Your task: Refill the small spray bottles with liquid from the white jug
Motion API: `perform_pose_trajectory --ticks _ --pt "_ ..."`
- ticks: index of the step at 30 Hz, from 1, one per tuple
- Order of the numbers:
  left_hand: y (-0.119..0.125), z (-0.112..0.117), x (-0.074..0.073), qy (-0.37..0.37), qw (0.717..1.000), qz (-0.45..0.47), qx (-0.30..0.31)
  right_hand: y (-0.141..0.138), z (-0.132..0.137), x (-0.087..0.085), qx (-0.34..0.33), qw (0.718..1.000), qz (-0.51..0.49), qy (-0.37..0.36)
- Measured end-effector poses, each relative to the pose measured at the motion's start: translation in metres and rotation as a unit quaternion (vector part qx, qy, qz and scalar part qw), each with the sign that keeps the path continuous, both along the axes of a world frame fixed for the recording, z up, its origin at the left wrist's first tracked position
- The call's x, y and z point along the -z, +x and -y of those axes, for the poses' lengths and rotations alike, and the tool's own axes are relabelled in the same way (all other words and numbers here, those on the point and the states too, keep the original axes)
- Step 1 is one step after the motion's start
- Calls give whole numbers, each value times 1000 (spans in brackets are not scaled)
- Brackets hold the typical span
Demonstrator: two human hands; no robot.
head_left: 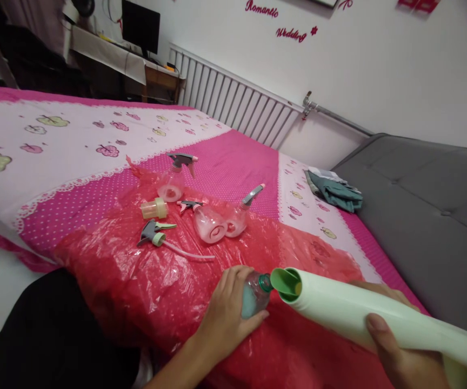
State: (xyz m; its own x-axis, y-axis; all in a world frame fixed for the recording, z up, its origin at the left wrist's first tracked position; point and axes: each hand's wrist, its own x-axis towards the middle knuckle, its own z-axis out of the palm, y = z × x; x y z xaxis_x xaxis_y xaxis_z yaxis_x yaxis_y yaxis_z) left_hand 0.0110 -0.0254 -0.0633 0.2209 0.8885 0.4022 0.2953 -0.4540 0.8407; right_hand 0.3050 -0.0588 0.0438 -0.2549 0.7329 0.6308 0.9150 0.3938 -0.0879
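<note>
My left hand [227, 305] is wrapped round a clear plastic bottle [253, 300] with a green neck and pale bluish contents. Tilted almost level, a long pale green detergent-type bottle [351, 308] is held in my right hand [406, 346]. Its green pouring spout [285, 280] is at the mouth of the clear bottle; whether they touch, I cannot tell. Beyond my left hand lies a grey and green trigger sprayer head [151, 232] with a thin tube. Close to it is a clear cap with a yellowish rim [154, 208].
Three pink spray bottles [171, 185] [210, 224] [238, 219] rest on red plastic sheeting [107, 265] spread over a pink bed [233, 156]. Folded clothes [334, 192] lie by the grey headboard [428, 183]. A radiator [237, 100] and a desk [107, 54] stand behind.
</note>
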Motion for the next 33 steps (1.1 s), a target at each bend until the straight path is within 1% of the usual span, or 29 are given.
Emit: perform_pose_trajectory --ticks 7,14,17,20,24,29,33 --pt "0 0 -2 0 1000 -12 3 -3 0 -8 -13 999 39 15" --pt "-1 0 -2 5 1000 -13 -1 -5 -1 -13 -24 999 38 18" --pt "-1 0 -1 7 1000 -11 -2 -4 -1 -16 -22 997 65 27" --pt "-1 0 -2 10 1000 -10 -3 -2 -1 -16 -12 996 88 31" --pt "-1 0 -2 5 1000 -17 0 0 -4 -15 -12 996 82 29" --pt "-1 0 -1 -1 1000 -19 7 5 -7 -16 -35 993 107 24" --pt "0 0 1 2 1000 -16 5 8 -5 -16 -28 994 106 28"
